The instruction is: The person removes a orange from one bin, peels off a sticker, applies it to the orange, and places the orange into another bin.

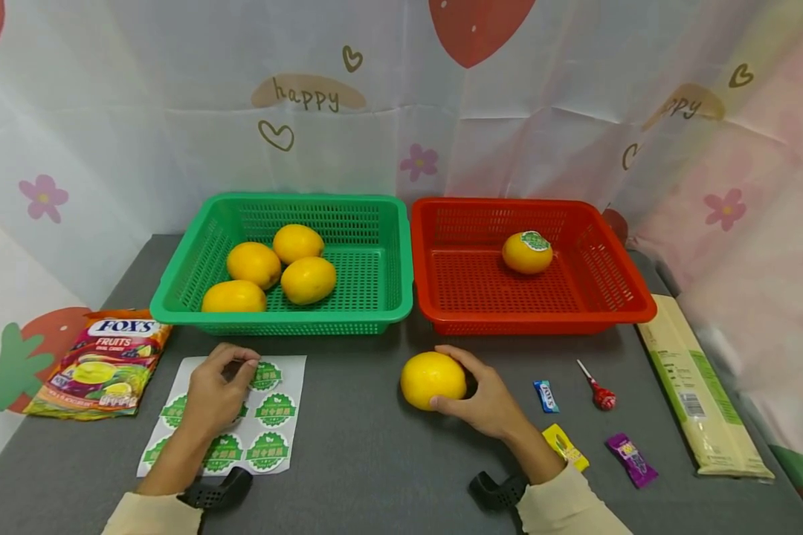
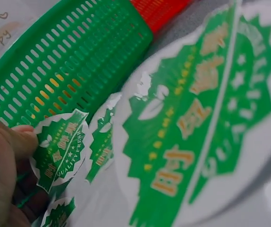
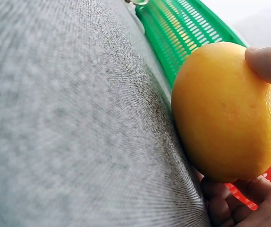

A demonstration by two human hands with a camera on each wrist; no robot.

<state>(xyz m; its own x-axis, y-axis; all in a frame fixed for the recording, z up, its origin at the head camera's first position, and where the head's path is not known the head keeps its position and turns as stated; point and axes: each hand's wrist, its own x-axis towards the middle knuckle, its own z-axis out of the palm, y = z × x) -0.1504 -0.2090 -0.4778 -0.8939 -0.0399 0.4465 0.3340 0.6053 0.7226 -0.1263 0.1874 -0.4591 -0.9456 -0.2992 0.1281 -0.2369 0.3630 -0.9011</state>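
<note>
Left hand: my thumb and finger pinch one sticker, partly peeled off the sheet on the table. Right hand: curled round the orange, just before the red basket. Risks: sticker may fold onto itself or tear; orange may roll if my grip slackens.

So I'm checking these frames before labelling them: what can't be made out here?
- Small print on the sticker sheet: too small in the head view, blurred in the left wrist view.
- Right hand palm side: hidden behind the orange.
- Left hand fingertips on the sticker: cut off by the left wrist frame edge.
</note>
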